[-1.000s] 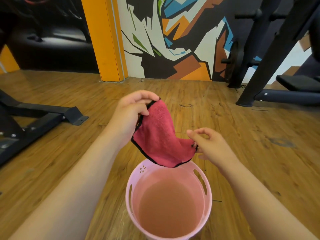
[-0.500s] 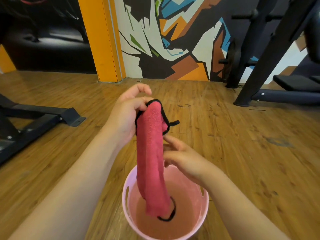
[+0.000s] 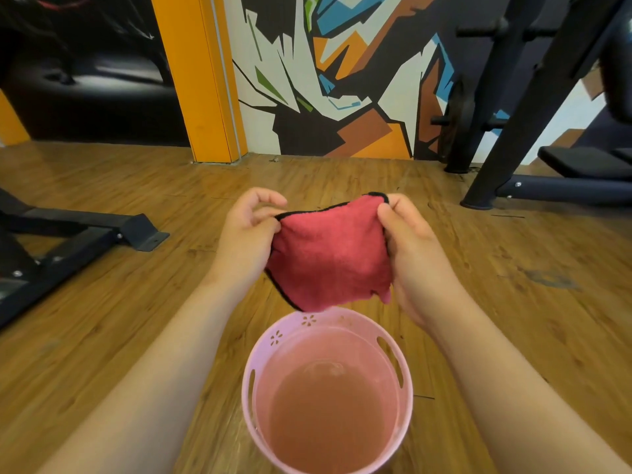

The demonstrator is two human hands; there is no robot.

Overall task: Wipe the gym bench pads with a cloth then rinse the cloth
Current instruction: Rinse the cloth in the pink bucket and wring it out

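Note:
A pink-red cloth [image 3: 330, 254] with a black hem hangs spread between both hands, above a pink bucket [image 3: 249, 398] holding pinkish water. My left hand [image 3: 244, 239] pinches the cloth's upper left corner. My right hand [image 3: 410, 248] grips the upper right corner, and its palm lies along the cloth's right side. The cloth's lower edge hangs just above the far rim of the bucket, clear of the water. A black bench pad [image 3: 581, 162] shows at the far right.
The bucket stands on a wooden floor [image 3: 102, 319]. A black metal bench frame [image 3: 61, 241] lies at the left. Dark rack posts [image 3: 519, 107] and a weight plate [image 3: 456, 121] stand at the back right. An orange pillar [image 3: 201, 77] and a painted wall are behind.
The cloth hung as a narrow strip dipping into the bucket water half a second ago. It is now lifted out and spread wide, with my right hand moved up to its upper right corner.

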